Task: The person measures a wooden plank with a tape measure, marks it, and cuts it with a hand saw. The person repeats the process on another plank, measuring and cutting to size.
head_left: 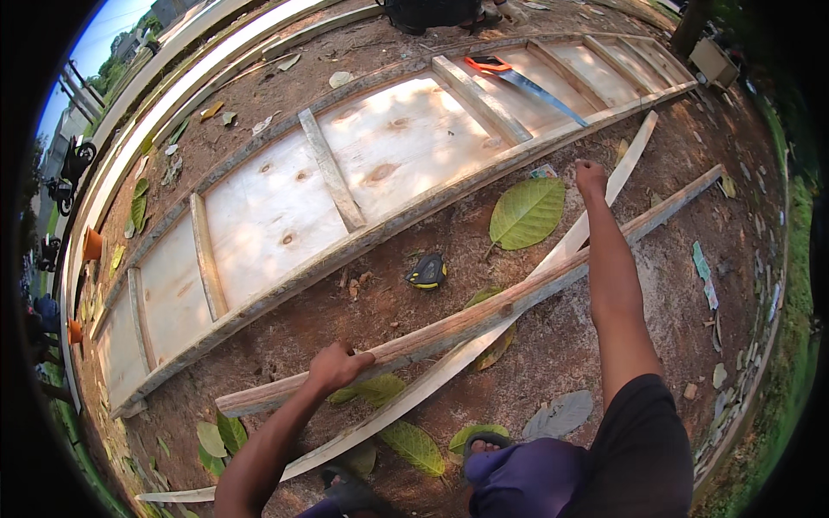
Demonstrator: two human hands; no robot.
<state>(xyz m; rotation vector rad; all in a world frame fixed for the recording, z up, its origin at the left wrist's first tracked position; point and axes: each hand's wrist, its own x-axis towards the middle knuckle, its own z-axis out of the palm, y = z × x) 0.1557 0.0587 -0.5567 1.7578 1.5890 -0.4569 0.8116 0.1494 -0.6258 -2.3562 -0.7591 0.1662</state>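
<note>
While left hand (338, 367) pinches the beam (449, 328), right hand (591, 175) is balled up near the strip (626, 164), can't tell if gripping anything.

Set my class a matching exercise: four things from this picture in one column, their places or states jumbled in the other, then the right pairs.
1. Saw
2. Tape measure
3. Left hand
4. Right hand

A. On the beam
B. Closed, near the largest leaf
C. Lying on the frame
D. Lying on the dirt

Pairs: 1-C, 2-D, 3-A, 4-B
</note>
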